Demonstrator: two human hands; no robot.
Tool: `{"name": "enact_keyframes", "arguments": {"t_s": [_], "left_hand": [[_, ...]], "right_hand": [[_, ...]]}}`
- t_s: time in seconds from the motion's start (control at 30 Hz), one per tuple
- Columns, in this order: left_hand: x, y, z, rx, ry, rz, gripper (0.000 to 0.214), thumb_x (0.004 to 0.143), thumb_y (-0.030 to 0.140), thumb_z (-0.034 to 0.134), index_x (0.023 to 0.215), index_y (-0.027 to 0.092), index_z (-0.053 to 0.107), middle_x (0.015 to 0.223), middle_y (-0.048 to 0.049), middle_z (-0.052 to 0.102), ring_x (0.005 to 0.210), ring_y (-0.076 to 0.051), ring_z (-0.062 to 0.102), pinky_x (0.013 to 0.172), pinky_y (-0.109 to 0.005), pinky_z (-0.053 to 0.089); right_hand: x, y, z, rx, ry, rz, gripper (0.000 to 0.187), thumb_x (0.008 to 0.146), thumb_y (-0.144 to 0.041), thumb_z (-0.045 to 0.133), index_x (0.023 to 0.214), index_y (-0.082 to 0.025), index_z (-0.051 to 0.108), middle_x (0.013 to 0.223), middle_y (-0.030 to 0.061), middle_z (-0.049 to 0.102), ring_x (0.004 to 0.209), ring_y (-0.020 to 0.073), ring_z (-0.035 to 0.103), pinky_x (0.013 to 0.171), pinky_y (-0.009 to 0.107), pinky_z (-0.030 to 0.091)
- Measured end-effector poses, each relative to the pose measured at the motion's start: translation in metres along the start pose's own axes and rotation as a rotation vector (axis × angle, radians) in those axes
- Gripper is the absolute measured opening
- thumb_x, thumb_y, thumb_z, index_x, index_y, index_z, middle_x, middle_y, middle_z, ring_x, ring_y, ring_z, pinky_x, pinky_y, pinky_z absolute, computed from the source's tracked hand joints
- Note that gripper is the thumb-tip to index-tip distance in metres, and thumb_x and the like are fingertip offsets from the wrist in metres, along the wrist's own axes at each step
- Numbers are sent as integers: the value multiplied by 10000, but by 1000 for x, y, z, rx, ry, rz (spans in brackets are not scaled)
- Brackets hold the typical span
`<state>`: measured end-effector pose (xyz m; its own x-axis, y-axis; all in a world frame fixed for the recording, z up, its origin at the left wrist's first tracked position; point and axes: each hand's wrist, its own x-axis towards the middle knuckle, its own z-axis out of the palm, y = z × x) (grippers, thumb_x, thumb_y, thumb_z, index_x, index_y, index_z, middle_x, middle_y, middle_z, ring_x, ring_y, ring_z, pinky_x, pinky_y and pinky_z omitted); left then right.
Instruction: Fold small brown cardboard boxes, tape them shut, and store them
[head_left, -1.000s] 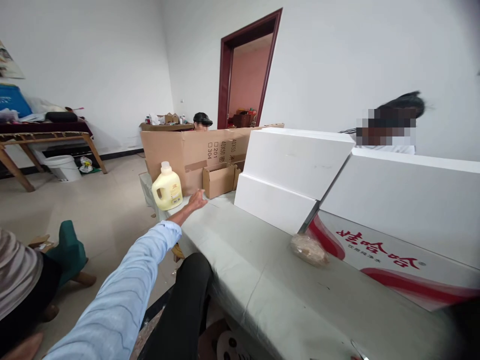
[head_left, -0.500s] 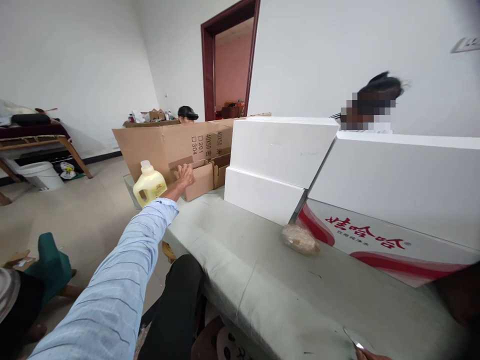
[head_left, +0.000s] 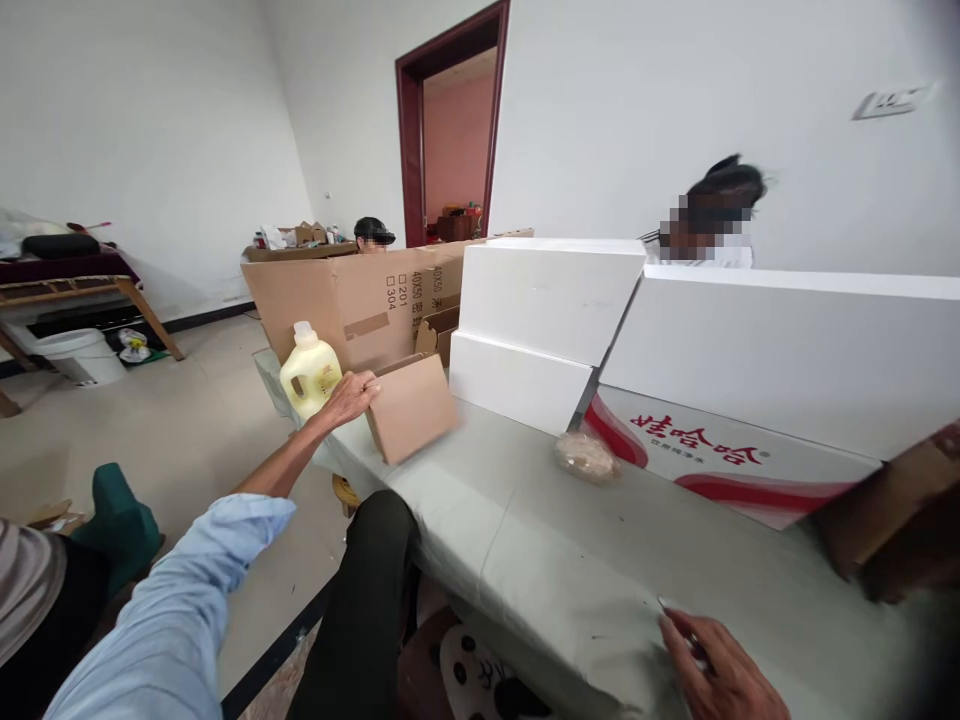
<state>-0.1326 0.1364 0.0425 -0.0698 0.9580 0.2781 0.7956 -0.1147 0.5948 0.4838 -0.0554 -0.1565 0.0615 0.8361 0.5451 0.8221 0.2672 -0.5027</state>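
Through the head camera I saw the small brown box (head_left: 416,412) tilted at the near left part of the cloth-covered table (head_left: 517,510), my left hand (head_left: 352,398) grasping its upper left edge. A dark strip showed along its top, but I could not see inside. My right hand (head_left: 720,665) was closed around a slim tool (head_left: 662,605) over the near right of the table, only its tip clear of the fingers.

Just beside the left hand stood a pale yellow jug (head_left: 311,372), capped; I could not tell how full it was. Behind the box were a second brown box (head_left: 438,332), its contents hidden, and a large printed carton (head_left: 367,290). To the right, white boxes (head_left: 551,300) stood stacked, one resting on a red-and-white carton (head_left: 705,450). A plastic-wrapped bundle (head_left: 589,457) lay before them.
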Motion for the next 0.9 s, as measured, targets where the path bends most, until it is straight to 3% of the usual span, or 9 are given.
{"name": "enact_keyframes", "arguments": {"t_s": [0.1,0.23,0.3,0.37,0.5,0.63,0.77,0.83,0.9], "left_hand": [[-38,7,8,-250,-161,-21,279,962,442,654,861,182,646,841,-24,679,921,-229,691,870,-360,573],[-75,25,53,-558,-460,-105,453,856,632,678,866,180,648,816,-56,704,816,-228,714,757,-349,593],[-91,35,83,-656,-586,-160,502,789,669,723,855,175,657,799,-82,721,790,-251,736,727,-373,608],[-107,42,112,-717,-674,-210,528,755,681,748,861,169,676,770,-95,728,755,-268,745,697,-392,617],[-133,45,148,-787,-671,-256,573,789,701,742,1007,173,719,809,-79,756,776,-260,748,674,-358,604],[-145,40,145,-845,-487,-243,724,835,799,694,1190,169,689,1127,-135,785,1054,-298,743,803,-364,617],[-162,38,120,-958,-349,-153,989,809,989,554,1416,208,580,1574,-198,596,1419,-360,608,1041,-416,584],[-177,38,107,-1031,-333,-8,1113,726,1023,626,1527,260,510,1706,-191,462,1565,-399,473,1127,-449,547],[-191,40,97,-1020,-337,153,1297,598,973,801,1634,296,412,1768,-189,367,1637,-441,360,1204,-496,499]], "right_hand": [[11,-44,2,101,-87,14,616,969,-697,639,1350,-216,695,1205,135,727,858,246,727,746,390,629],[18,-106,2,284,-170,-2,928,945,-672,721,1697,-277,345,1601,194,519,1230,318,689,906,453,642],[17,-133,-2,337,-217,-22,984,936,-654,747,1725,-301,277,1688,182,446,1381,347,615,1035,489,604],[13,-152,-8,342,-223,-18,969,933,-643,758,1709,-277,308,1693,172,459,1473,362,544,1146,507,536],[6,-169,-17,350,-222,47,664,981,-620,695,1504,-234,555,1501,146,647,1350,331,632,1108,461,542],[3,-169,-18,337,-288,146,530,1004,-637,624,1324,-216,669,1158,106,759,974,270,708,858,396,599],[3,-171,-9,372,-325,135,557,1023,-640,588,1401,-235,653,1184,100,756,923,246,687,819,378,597],[3,-173,-2,353,-305,136,526,1018,-666,580,1281,-227,703,1060,87,752,876,245,673,782,370,590],[2,-174,4,326,-287,151,510,1022,-689,554,1153,-226,724,923,64,718,817,238,654,760,368,585]]}}
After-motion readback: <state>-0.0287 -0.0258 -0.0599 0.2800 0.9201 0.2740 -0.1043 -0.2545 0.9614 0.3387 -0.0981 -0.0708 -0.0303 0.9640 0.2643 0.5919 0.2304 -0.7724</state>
